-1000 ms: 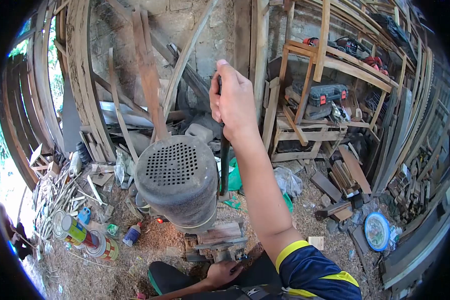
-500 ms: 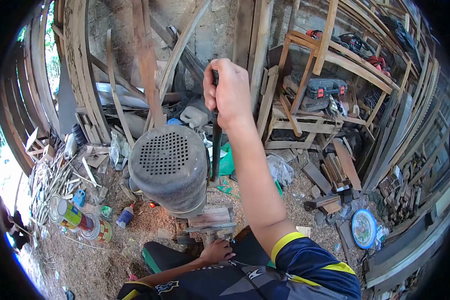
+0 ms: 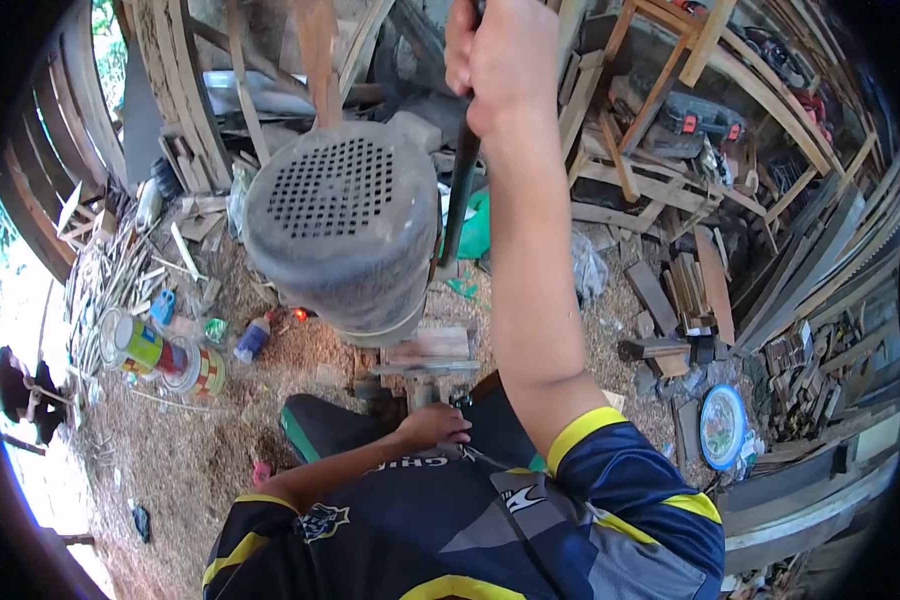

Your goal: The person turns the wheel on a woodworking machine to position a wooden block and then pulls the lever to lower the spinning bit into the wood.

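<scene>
A motor-topped machine, its grey round cover [image 3: 335, 200] pierced with small holes, stands in front of me. My right hand [image 3: 510, 60], raised at the top of the view, is wrapped round a dark metal lever [image 3: 460, 190] beside the motor housing. Below the housing, a wooden block [image 3: 430, 345] rests at a metal clamp [image 3: 425, 369]. Close to my lap, just under that clamp, my left hand [image 3: 435, 426] is closed with its fingers curled. What it grips, if anything, is hidden.
Wood shavings cover the ground. Paint cans [image 3: 140, 340] and a blue bottle [image 3: 253, 340] stand to the left. At right are a round blue-rimmed basin [image 3: 722, 428], stacked offcuts [image 3: 688, 295] and a wooden rack holding a black toolbox [image 3: 700, 115]. Planks lean all around.
The view has tilted downward, so the machine and my right hand sit higher in it. My right hand keeps its hold on the lever. My left hand stays below the clamp.
</scene>
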`<act>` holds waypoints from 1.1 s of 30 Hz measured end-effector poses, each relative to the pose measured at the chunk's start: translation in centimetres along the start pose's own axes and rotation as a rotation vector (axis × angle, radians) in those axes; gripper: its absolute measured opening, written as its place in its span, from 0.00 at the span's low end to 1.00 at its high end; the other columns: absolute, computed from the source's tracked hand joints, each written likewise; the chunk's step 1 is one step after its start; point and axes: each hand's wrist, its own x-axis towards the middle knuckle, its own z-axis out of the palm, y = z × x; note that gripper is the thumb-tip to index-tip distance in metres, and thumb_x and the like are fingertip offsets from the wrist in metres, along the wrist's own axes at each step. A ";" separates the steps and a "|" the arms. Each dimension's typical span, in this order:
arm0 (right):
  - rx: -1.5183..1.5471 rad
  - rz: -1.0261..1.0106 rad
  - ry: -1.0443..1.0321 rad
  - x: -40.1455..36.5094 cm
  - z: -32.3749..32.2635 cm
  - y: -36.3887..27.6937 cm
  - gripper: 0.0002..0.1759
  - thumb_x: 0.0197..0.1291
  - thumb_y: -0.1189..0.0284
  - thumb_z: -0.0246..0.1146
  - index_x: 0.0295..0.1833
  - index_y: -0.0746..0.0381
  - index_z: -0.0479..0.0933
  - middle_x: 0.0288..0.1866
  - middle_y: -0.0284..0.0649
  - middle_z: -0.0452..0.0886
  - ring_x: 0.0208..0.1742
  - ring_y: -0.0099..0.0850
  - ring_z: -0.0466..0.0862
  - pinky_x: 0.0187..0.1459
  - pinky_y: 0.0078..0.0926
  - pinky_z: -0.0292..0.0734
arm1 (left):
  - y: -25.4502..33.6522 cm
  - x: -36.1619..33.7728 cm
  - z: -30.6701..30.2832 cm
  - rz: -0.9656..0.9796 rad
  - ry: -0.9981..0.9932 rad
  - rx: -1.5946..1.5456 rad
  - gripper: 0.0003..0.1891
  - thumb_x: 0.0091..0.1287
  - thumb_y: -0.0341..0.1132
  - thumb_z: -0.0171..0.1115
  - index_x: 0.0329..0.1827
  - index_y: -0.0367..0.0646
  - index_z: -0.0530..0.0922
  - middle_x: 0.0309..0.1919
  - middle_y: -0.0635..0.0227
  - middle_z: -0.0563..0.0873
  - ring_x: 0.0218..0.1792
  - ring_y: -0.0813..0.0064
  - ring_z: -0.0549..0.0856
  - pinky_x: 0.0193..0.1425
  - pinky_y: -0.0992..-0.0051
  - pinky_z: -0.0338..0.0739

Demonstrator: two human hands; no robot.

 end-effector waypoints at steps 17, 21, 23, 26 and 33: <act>0.039 -0.051 -0.026 -0.7 0.4 -0.7 0.24 0.77 0.62 0.49 0.25 0.61 0.70 0.14 0.36 0.67 0.11 0.28 0.64 0.15 0.29 0.57 | -0.6 0.3 0.8 -0.312 -0.221 0.024 0.16 0.74 0.51 0.60 0.38 0.52 0.87 0.37 0.64 0.89 0.42 0.56 0.91 0.45 0.54 0.85; 0.042 -0.021 -0.007 -0.6 0.5 -0.8 0.24 0.78 0.62 0.49 0.26 0.60 0.70 0.15 0.35 0.67 0.11 0.27 0.64 0.15 0.30 0.57 | -1.1 0.1 1.2 -0.308 -0.225 0.007 0.15 0.73 0.50 0.62 0.34 0.52 0.86 0.35 0.64 0.89 0.40 0.55 0.91 0.42 0.53 0.86; 0.053 0.020 0.001 -0.7 0.5 -1.1 0.25 0.79 0.60 0.48 0.25 0.59 0.69 0.15 0.34 0.66 0.12 0.27 0.63 0.16 0.30 0.56 | -1.2 0.0 1.3 -0.290 -0.215 0.018 0.14 0.72 0.50 0.62 0.34 0.53 0.86 0.35 0.64 0.89 0.40 0.55 0.91 0.42 0.53 0.86; 0.010 0.026 0.012 -1.1 0.7 -1.7 0.25 0.79 0.60 0.48 0.25 0.57 0.68 0.15 0.33 0.65 0.12 0.26 0.62 0.16 0.30 0.55 | -0.9 0.1 1.1 -0.293 -0.193 0.006 0.13 0.70 0.50 0.64 0.34 0.52 0.86 0.35 0.64 0.89 0.40 0.55 0.91 0.41 0.52 0.86; 0.047 0.086 0.035 -1.2 0.9 -1.5 0.23 0.77 0.59 0.50 0.25 0.55 0.67 0.15 0.31 0.64 0.12 0.25 0.60 0.17 0.29 0.55 | -1.6 0.3 1.3 -0.270 -0.251 -0.014 0.09 0.70 0.46 0.63 0.38 0.54 0.87 0.39 0.66 0.89 0.43 0.57 0.91 0.42 0.55 0.86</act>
